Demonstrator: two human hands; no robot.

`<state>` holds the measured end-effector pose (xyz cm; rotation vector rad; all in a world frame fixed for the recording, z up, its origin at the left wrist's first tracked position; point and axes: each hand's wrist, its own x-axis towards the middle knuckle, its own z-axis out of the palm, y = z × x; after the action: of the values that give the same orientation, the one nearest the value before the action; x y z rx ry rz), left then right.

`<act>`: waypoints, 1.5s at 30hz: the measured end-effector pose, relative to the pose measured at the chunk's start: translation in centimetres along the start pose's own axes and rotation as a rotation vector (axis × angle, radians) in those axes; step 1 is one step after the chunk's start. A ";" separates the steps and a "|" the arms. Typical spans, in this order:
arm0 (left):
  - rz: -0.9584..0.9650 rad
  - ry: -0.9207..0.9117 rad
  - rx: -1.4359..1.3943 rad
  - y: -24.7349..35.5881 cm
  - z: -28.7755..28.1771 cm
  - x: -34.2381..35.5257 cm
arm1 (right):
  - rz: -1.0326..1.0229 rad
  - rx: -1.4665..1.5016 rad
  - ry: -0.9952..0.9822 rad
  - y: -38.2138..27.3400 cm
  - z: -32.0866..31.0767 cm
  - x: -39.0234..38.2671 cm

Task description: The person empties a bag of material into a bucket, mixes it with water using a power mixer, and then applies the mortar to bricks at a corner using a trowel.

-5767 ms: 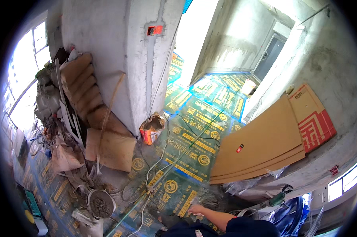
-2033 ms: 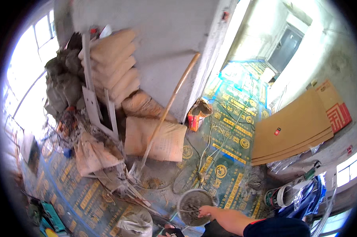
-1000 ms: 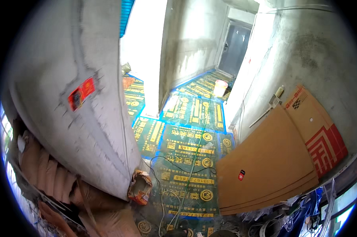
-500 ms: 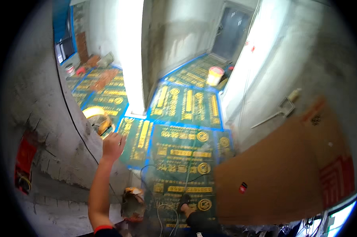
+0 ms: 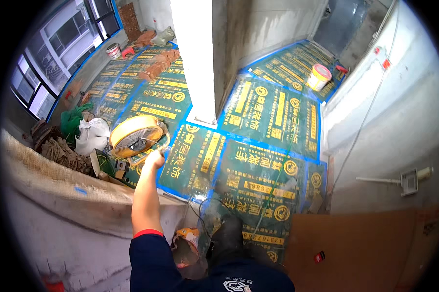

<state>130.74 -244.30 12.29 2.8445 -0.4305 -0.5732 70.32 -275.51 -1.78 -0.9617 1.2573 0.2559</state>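
One of my hands is showing, my left hand point(image 5: 156, 159), and I am stretching it out ahead of me on a bare forearm with a dark blue sleeve and a red cuff bunched near the elbow. Its fingers are curling into a loose fist just at the near edge of a big round yellow reel point(image 5: 136, 136); I cannot tell whether they are actually gripping its frame or only touching it. My right hand is not appearing anywhere. The reel is lying almost flat on the green floor covering point(image 5: 258, 146) with yellow print and blue taped seams. Just left of my hand, a white bag point(image 5: 94, 134) and a green bag point(image 5: 73, 119) are slumping beside a heap of brown scraps point(image 5: 59, 151). Below my forearm, a rough grey wall point(image 5: 73, 219) is running across, its top edge passing under my arm. Beyond my hand and to its right, a white column point(image 5: 196, 58) is rising from the floor. Far off past the reel, a stack of red bricks point(image 5: 158, 63) and a small white bucket point(image 5: 113, 50) are sitting near the windows. Well away to the right, a white and yellow bucket point(image 5: 318, 77) is standing by a pale wall, and brown cardboard point(image 5: 365, 248) is lying along the lower right.
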 end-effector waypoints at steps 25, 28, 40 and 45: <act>-0.654 0.373 -0.373 -40.7 -13.9 13.0 | -0.191 -0.581 -0.012 -33.6 23.0 20.1; -0.816 0.395 -0.447 -44.4 -14.1 8.5 | 0.212 -0.025 -0.013 -38.6 32.5 24.5; -1.077 0.495 -1.191 -45.3 -7.9 8.9 | 0.088 -0.364 -0.107 -58.0 68.5 31.5; -1.227 0.412 -1.280 -41.8 -6.6 15.3 | 0.052 -0.765 -0.204 -67.5 81.4 33.3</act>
<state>156.98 -209.19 2.22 1.5486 1.3185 -0.1989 180.87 -267.69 0.08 -1.5039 0.9974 0.8962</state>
